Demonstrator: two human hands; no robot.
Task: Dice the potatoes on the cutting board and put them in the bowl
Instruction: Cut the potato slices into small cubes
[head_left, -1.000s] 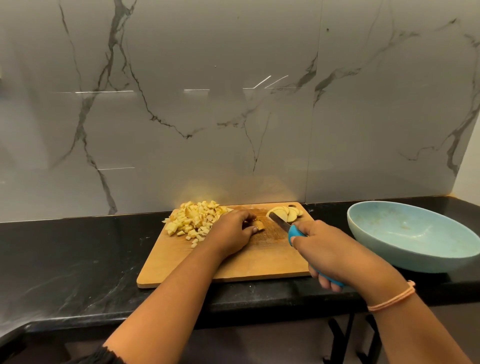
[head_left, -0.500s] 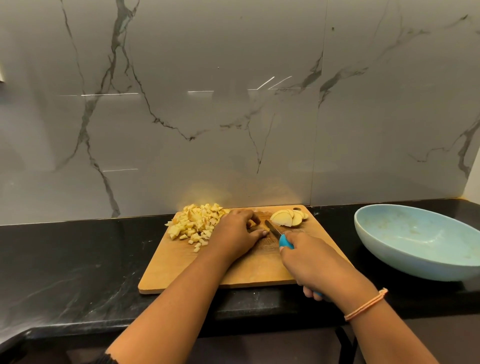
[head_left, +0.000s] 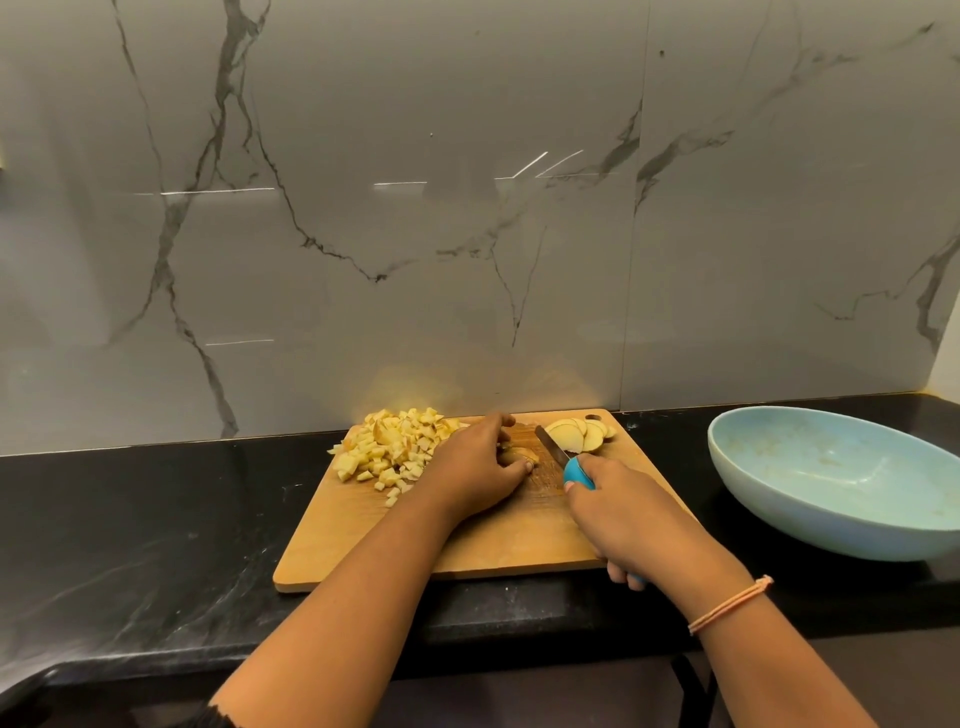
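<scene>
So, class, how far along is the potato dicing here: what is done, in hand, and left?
Done: a pile of diced potato lies on the left of the cutting board. In hand: the left hand holds a potato piece while the right hand grips the knife beside it. Left: the slices at the board's far right corner are uncut, and the bowl holds no potato.

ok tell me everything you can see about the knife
The knife is small, with a bright blue handle and a short, dull metal blade. The right hand grips the handle and hides most of it; blue shows above and below the fist. The blade points away and leftward, low over the cutting board, between the potato piece held by the left hand and the fanned potato slices. Whether its edge touches the board cannot be told.
</scene>
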